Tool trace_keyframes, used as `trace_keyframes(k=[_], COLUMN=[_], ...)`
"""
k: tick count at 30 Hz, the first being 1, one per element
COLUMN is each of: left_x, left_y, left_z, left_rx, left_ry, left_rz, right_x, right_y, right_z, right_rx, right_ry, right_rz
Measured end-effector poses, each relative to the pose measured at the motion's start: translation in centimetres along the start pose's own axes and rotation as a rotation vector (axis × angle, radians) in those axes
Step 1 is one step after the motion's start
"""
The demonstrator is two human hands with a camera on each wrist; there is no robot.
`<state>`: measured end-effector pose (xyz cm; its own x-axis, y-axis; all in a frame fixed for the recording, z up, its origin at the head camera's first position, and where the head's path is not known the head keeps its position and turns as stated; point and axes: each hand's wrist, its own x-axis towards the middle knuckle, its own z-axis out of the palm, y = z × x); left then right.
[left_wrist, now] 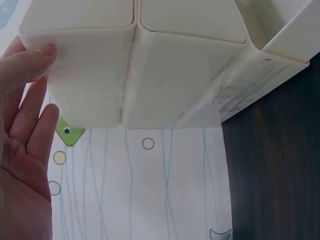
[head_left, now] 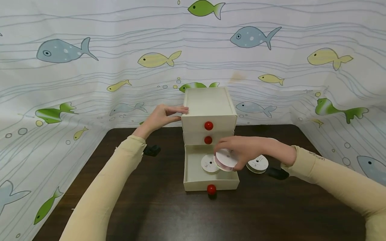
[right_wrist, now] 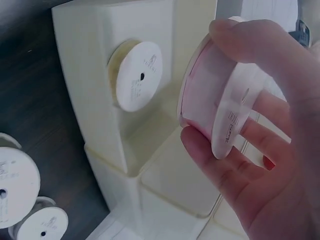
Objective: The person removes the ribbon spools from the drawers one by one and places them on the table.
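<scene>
A cream cabinet [head_left: 209, 102] of stacked drawers with red knobs stands mid-table, its lowest drawer [head_left: 193, 174] pulled out. The fingers of my left hand [head_left: 161, 117] lie fairly straight against its upper left edge; in the left wrist view the thumb [left_wrist: 47, 50] touches the cabinet near a corner. Above the pulled-out drawer, my right hand [head_left: 244, 147] holds a white-sided ribbon spool [head_left: 226, 158] by its rims, tilted. Pink ribbon [right_wrist: 207, 85] shows between the discs in the right wrist view. One spool with yellowish ribbon [right_wrist: 142, 77] lies inside that drawer.
On the dark table [head_left: 169, 214], right of the drawer, lies a white spool [head_left: 258, 164]; the right wrist view shows another large spool [right_wrist: 17, 185] and a smaller one [right_wrist: 45, 227] there. A fish-patterned sheet [head_left: 120, 33] encloses the table's back and sides.
</scene>
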<state>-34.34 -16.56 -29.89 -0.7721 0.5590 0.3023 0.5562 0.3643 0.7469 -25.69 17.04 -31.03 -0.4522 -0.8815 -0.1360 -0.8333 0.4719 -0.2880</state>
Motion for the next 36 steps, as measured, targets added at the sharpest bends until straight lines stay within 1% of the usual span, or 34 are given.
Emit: trace_keyframes(k=[3, 7, 12, 17, 21, 24, 28, 32, 36], left_x=[-0.1, -0.2, -0.3, -0.4, -0.4, -0.4, -0.1, 0.0, 0.0], left_y=[0.1, 0.0, -0.1, -0.3, -0.3, -0.1, 0.1, 0.3, 0.3], left_z=[-0.1, -0.2, -0.2, -0.3, -0.3, -0.2, -0.1, -0.1, -0.2], left_rx=[0.0, -0.012, -0.003, 0.01, 0.014, 0.016, 0.024, 0.029, 0.025], left_ry=[0.0, 0.001, 0.0, 0.004, 0.012, 0.009, -0.004, -0.001, 0.004], left_rz=[0.007, 0.011, 0.019, 0.012, -0.005, -0.017, -0.027, -0.026, -0.013], right_x=[-1.1, -2.4, -3.9, -5.1, -6.2, -7.2, -8.7, -10.1, -11.4], right_y=[0.3, 0.9, 1.9, 3.0, 3.9, 4.8, 5.9, 7.2, 8.2], right_z=[0.0, 0.2, 0.6, 1.2, 1.8, 2.1, 2.7, 3.5, 4.2], right_rx=[0.008, -0.014, -0.017, -0.022, -0.066, -0.088, -0.094, -0.093, -0.089], right_ry=[0.028, 0.07, 0.098, 0.126, 0.173, 0.204, 0.239, 0.276, 0.281], right_rz=[0.044, 0.094, 0.152, 0.165, 0.166, 0.187, 0.232, 0.281, 0.341])
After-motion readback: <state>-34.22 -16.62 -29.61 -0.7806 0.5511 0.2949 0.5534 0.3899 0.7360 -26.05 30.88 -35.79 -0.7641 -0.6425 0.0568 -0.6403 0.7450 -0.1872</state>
